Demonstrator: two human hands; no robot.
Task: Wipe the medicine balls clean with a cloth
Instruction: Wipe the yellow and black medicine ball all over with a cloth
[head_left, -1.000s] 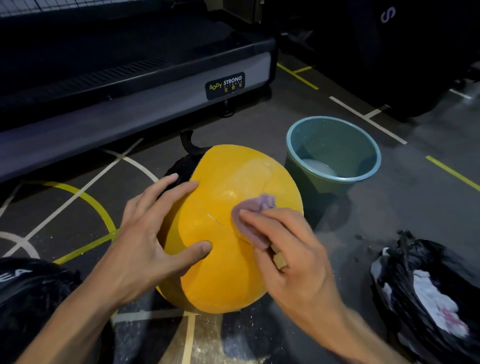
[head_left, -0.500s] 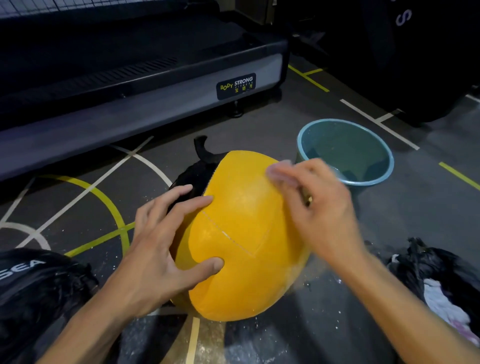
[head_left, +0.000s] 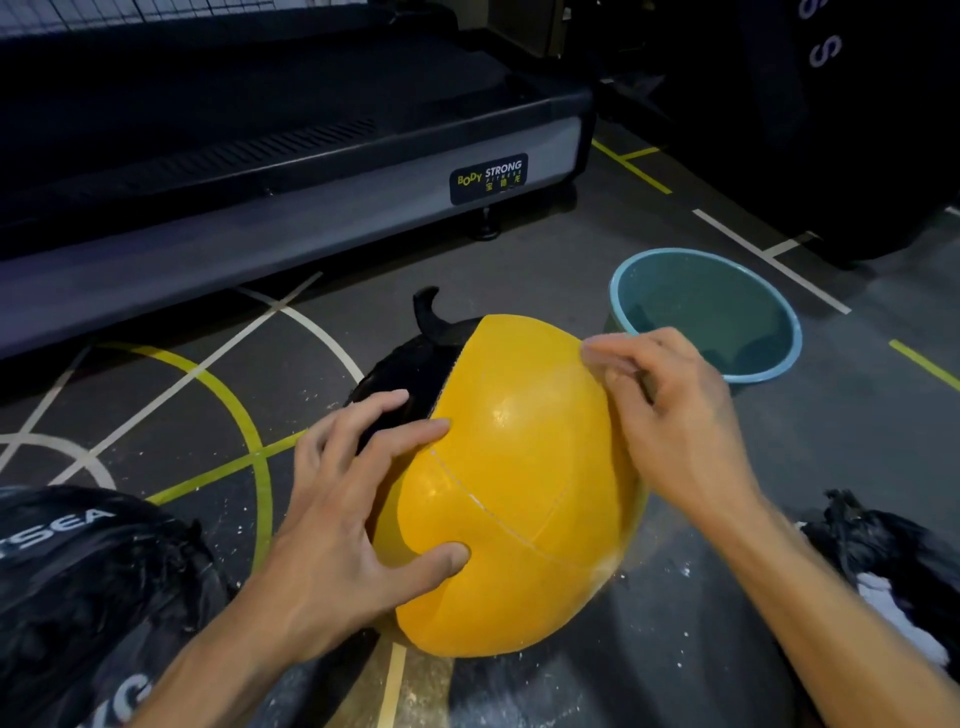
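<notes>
- Treadmill deck, black w/ grey side rail (head_left: 291, 208), "Body Strong" label: 1, at back, well apart from the work.
- Dark gym floor w/ white + yellow lines (head_left: 545, 270): carries everything; white specks near the ball.
- Black bags: 2, one lower left w/ white lettering (head_left: 93, 582), one lower right w/ pale stuff inside (head_left: 893, 566).
- Round yellow medicine ball, stitched seams, black panel on far-left side (head_left: 519, 483): 1, on floor at centre, between both hands.
- Teal plastic bucket, round (head_left: 706, 312): 1, just beyond ball, to the right.
- Left hand (head_left: 343, 525): fingers spread, pressing flat on ball's left flank, thumb low on front; steadying, nothing grasped.
- Right hand (head_left: 675, 410): on ball's upper-right edge, fingers curled, pinching at the rim. Cloth itself not clearly visible; prob. bunched under the fingers, can't confirm.
- Key relation: ball lies left of and below the right hand, so next wipe likely runs from the top rim down the yellow face. Right hand nearer the bucket for a rinse.
</notes>
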